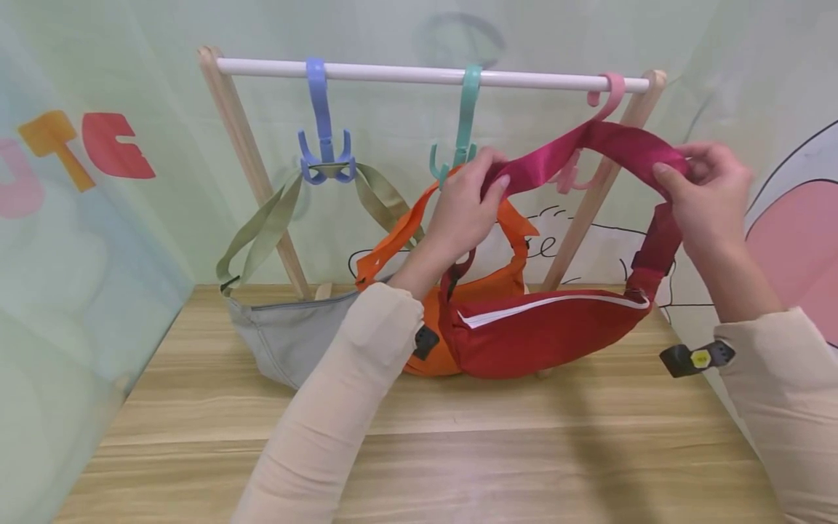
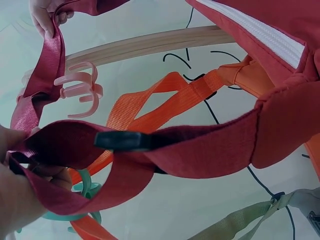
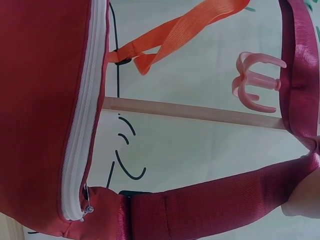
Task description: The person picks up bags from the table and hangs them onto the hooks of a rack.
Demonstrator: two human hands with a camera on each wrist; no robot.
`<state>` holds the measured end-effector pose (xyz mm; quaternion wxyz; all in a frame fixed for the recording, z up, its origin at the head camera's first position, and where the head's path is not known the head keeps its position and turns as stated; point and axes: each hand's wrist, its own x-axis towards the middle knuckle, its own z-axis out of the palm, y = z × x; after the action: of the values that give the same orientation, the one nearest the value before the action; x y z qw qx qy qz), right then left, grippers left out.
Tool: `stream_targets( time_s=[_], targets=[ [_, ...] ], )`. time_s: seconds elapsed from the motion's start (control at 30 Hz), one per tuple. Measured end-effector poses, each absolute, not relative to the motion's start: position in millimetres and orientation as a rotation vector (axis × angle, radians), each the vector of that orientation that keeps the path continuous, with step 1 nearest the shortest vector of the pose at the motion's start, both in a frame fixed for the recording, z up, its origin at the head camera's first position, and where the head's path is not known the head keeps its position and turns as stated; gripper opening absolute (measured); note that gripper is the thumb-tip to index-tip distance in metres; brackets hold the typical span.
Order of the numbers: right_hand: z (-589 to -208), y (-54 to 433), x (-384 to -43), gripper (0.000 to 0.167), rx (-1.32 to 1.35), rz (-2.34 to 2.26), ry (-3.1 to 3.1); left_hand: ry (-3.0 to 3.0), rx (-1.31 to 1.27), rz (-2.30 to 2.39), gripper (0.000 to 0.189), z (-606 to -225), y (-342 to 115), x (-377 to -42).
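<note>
A red crossbody bag with a white zipper hangs from its wide crimson strap. My left hand pinches the strap on one side, and my right hand holds it between thumb and fingers on the other. Between them the strap arches up in front of a pink hook on the rail. In the right wrist view, the prongs of the pink hook show beside the strap and carry nothing. Whether the strap touches the hook's stem I cannot tell.
A white rail on wooden legs stands on the wooden table. From a blue hook hangs a grey bag with an olive strap. An orange bag hangs at a green hook, partly behind the red one.
</note>
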<state>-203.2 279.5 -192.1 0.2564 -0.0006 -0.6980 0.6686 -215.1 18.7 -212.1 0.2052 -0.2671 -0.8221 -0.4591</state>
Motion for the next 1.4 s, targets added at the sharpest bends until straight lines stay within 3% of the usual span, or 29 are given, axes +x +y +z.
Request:
stream_targets(
  time_s=[0.77,1.4],
  targets=[
    [-200.1,288.5,-198.2,0.016,0.015,1.819,-1.884,-2.247,-0.833,-1.266,0.025,-217.7,25.9,-207.1],
    [-209.3,290.7,-197.7,0.014,0.041,1.734,-2.076,-2.227,-0.722,-1.252,0.024,-215.8,17.7,-212.3]
  ],
)
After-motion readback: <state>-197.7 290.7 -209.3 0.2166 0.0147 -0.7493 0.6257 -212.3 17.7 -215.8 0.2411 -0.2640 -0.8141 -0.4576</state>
